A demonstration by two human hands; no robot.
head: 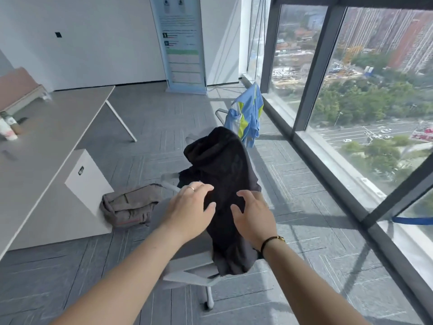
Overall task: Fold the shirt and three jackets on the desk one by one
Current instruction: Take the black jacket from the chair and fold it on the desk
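A black hooded jacket (222, 174) is draped over the back and seat of a grey office chair (187, 261) in the middle of the view. My left hand (187, 212) hovers at its left edge with fingers spread and relaxed, holding nothing. My right hand (254, 219) reaches at the jacket's middle with fingers loosely curved, also holding nothing. A light blue and yellow jacket (246, 116) hangs on a second chair farther back by the window. A grey garment (131, 205) lies bundled on the floor beside the desk.
A long grey desk (46, 137) runs along the left, with a white cabinet (86, 181) under it and small bottles (9, 127) on top. Floor-to-ceiling windows (351, 90) line the right. A standing banner (182, 43) is at the back wall.
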